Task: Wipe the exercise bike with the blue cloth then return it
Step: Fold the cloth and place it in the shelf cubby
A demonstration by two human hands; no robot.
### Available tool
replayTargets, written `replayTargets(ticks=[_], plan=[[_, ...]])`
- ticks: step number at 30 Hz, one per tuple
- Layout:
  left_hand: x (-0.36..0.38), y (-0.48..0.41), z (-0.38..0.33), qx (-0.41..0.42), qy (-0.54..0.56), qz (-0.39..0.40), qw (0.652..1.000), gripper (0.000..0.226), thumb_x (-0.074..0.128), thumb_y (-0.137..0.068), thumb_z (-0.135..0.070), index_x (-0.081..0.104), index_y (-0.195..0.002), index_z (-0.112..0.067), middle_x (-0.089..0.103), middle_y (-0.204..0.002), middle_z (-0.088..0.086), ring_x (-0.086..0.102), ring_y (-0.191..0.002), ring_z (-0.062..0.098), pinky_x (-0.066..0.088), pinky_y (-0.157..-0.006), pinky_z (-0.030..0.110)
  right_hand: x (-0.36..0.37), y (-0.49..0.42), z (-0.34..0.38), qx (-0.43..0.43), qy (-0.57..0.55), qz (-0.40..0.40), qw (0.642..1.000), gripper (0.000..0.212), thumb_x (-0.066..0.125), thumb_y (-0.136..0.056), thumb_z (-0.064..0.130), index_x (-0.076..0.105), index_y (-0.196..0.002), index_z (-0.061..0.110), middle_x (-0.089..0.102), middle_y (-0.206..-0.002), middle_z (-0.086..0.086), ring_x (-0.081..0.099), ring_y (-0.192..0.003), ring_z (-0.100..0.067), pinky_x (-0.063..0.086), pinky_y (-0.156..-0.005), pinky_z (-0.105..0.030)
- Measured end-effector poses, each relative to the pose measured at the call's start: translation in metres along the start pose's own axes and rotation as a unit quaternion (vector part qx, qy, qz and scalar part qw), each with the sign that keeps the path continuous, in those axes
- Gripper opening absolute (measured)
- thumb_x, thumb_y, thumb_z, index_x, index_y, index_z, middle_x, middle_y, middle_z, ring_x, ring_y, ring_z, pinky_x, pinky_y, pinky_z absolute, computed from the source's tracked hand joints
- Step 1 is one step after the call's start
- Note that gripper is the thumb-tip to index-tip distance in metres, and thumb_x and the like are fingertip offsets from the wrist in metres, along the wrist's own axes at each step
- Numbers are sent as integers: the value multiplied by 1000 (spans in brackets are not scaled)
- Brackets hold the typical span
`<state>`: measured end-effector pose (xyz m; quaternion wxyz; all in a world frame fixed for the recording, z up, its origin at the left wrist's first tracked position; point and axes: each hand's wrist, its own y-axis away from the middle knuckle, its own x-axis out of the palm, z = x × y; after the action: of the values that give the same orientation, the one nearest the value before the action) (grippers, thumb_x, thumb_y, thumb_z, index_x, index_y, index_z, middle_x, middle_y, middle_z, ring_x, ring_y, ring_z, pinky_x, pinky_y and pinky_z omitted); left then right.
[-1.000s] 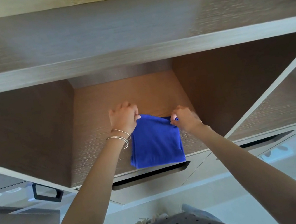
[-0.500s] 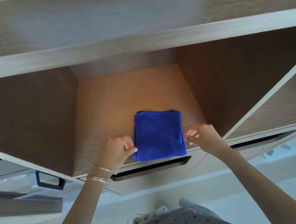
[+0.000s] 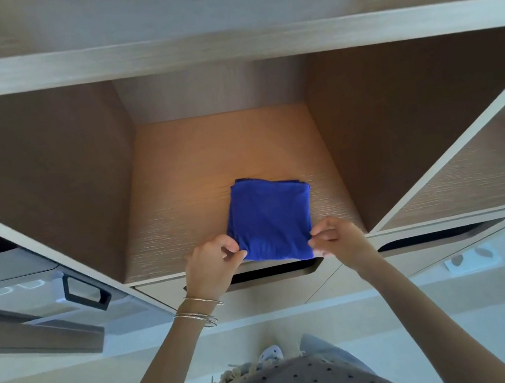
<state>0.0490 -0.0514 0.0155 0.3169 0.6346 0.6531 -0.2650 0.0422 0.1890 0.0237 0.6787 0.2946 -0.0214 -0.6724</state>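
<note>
A folded blue cloth [image 3: 270, 220] lies flat on the floor of an open wooden cubby [image 3: 195, 174], close to its front edge. My left hand [image 3: 211, 265], with thin bangles at the wrist, pinches the cloth's near left corner. My right hand [image 3: 339, 237] pinches the near right corner. Both hands sit at the cubby's front lip. The exercise bike is not in view.
A wooden shelf board [image 3: 221, 47] runs across above the cubby. Drawer fronts with dark slot handles [image 3: 277, 270] sit just below the cloth. A grey unit with a black handle [image 3: 85, 290] stands at the left. A white wall socket [image 3: 472, 259] is at the lower right.
Both hands came back from the cloth's far corners to its near corners. The cloth stayed flat in the cubby.
</note>
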Motion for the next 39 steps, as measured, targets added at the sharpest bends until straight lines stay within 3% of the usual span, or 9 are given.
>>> replayTargets(ticks=[8,13,17,20,22,25,28,32,39], plan=[[-17,-6,13,-40,-43,3,998,8,65,-83,-23,60,-78,-19,63,-75,-3,60,-78,24,39,-67,28,-9,-4,3,21,-18,-62,998,45,74,-69,6,31,-62,19,50,-62,-2,42,-64,-21,31,-56,-28],[-19,-12,2,-44,-194,106,974,16,60,-86,-27,58,-93,-13,68,-97,7,61,-97,30,47,-85,38,0,4,4,-3,136,6,991,24,69,-73,7,49,-70,20,67,-82,-5,58,-75,-17,39,-55,-21],[-20,-18,-8,102,-204,-29,973,13,59,-80,-12,57,-93,-11,60,-98,10,56,-94,32,42,-80,40,9,5,14,-134,222,-117,959,7,56,-86,9,62,-84,9,66,-91,-7,61,-81,-24,44,-61,-30],[2,-30,-20,259,-148,33,954,40,52,-86,-6,53,-125,-12,52,-134,9,48,-123,29,33,-102,31,32,-2,20,-230,311,-104,916,31,50,-93,14,57,-122,6,53,-131,-12,52,-116,-27,44,-86,-31],[21,-40,-19,239,-224,164,931,52,39,-99,-21,22,-147,-16,18,-158,4,15,-146,21,18,-117,37,45,-11,14,-213,424,-9,880,48,44,-98,27,35,-142,10,27,-153,-9,27,-140,-21,29,-111,-32],[34,-59,-9,198,-306,215,906,55,25,-102,-37,1,-149,-22,-6,-160,-4,-6,-147,13,6,-119,42,39,-34,13,-200,534,15,821,53,31,-101,36,16,-148,17,9,-159,-4,5,-146,-17,6,-118,-44],[29,-71,-14,214,-320,196,902,55,26,-102,-35,4,-149,-19,-3,-160,1,-4,-147,16,4,-119,42,25,-50,24,-176,544,35,820,52,32,-101,33,15,-148,18,5,-159,-7,-2,-147,-21,4,-117,-47],[34,-63,-9,240,-318,182,899,52,29,-102,-23,9,-149,-15,0,-160,5,1,-147,19,11,-120,38,23,-41,18,-203,501,6,841,51,37,-100,23,21,-147,10,5,-159,-10,5,-146,-20,25,-113,-31],[49,-77,-19,216,-298,180,912,54,26,-102,-23,1,-149,-15,-5,-160,4,-5,-147,18,11,-121,38,30,-50,9,-216,476,28,852,48,35,-100,15,21,-146,11,9,-158,-9,5,-146,-18,18,-116,-30]])
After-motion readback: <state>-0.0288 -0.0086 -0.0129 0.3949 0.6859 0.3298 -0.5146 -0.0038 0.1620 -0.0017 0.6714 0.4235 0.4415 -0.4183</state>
